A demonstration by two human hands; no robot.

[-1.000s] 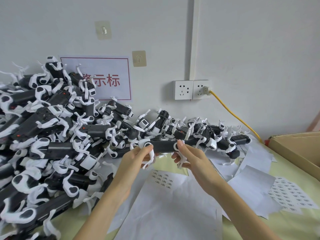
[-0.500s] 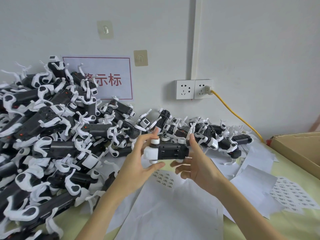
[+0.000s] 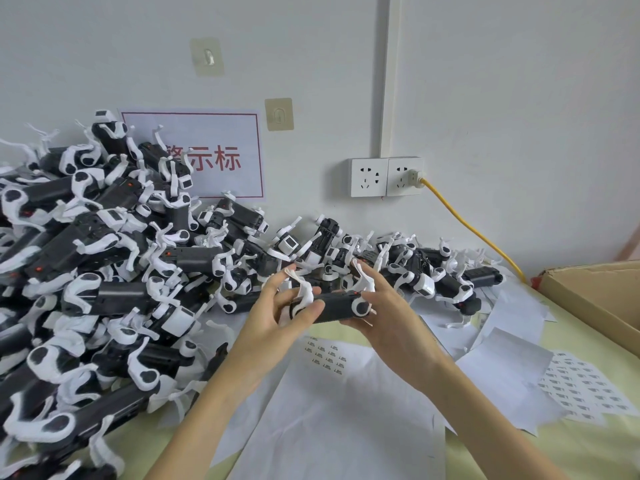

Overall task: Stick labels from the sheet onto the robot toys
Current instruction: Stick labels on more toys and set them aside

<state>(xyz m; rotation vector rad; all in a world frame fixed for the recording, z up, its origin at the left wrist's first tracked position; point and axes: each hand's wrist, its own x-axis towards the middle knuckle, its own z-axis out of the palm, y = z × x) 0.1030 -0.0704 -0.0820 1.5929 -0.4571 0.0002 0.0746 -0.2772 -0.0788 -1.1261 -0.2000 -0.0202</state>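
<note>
Gripping robot toy [image 3: 332, 306]: left hand [image 3: 277, 317], right hand [image 3: 384, 313].

Two hands: left [image 3: 277, 317], right [image 3: 388, 313]. One toy [image 3: 334, 308] between them. A heap [image 3: 104, 271] of toys, too many to count (dozens at least). Two label sheets [image 3: 325, 355] [image 3: 585, 389] with printing showing. Two sockets [image 3: 369, 177] [image 3: 403, 176], one yellow cable [image 3: 464, 220], two wall hooks [image 3: 207, 57] [image 3: 279, 114], one sign [image 3: 221, 157], one box [image 3: 595, 299].

The robot toy [image 3: 332, 306] is showing a black body with white legs, matching the black-and-white pile [image 3: 104, 271]. A yellow cable [image 3: 464, 216] is glowing against the white wall [image 3: 519, 98], the sign [image 3: 221, 157] is wearing red characters and border, and the table [image 3: 588, 445] is looking pale yellow-green.
</note>
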